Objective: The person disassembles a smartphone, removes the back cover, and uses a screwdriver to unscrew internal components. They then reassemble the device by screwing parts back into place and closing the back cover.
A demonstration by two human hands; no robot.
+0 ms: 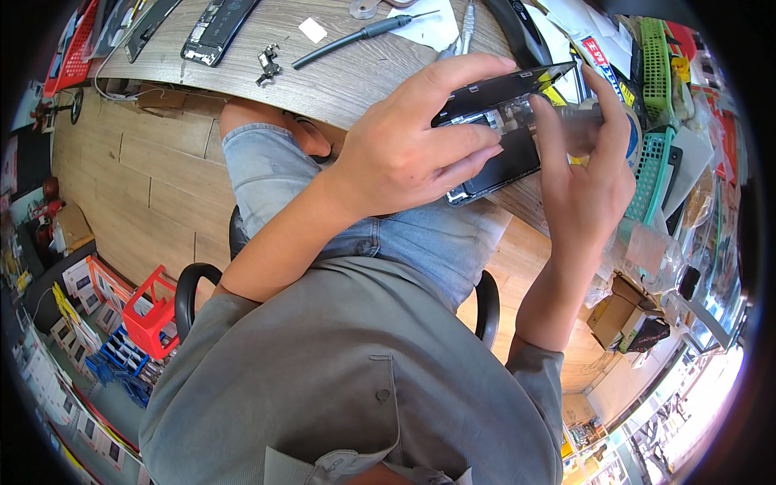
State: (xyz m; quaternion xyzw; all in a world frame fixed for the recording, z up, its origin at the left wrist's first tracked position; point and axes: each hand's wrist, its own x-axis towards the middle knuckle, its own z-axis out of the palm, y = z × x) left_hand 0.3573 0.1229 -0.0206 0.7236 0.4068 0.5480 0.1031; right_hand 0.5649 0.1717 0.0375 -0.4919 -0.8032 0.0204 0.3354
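The left hand [396,153] is clamped on an opened black rectangular smartphone [517,166] at the brown wood-grain desk [347,89] edge; the right hand [594,186]'s closure cannot be determined. Over-tilting the raised black flat panel [493,93] may strain internal connections; finger slip may drop the assembly.

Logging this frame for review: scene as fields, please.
left hand: holding opened black rectangular phone, some fingers between raised panel and body
right hand: at phone's right end; contact unclear
surface: grey wood-grain table
on table: slim dark-grey tool with thin tip, second black phone with exposed innards, small black-and-silver part
right side: lime-green plastic mesh basket
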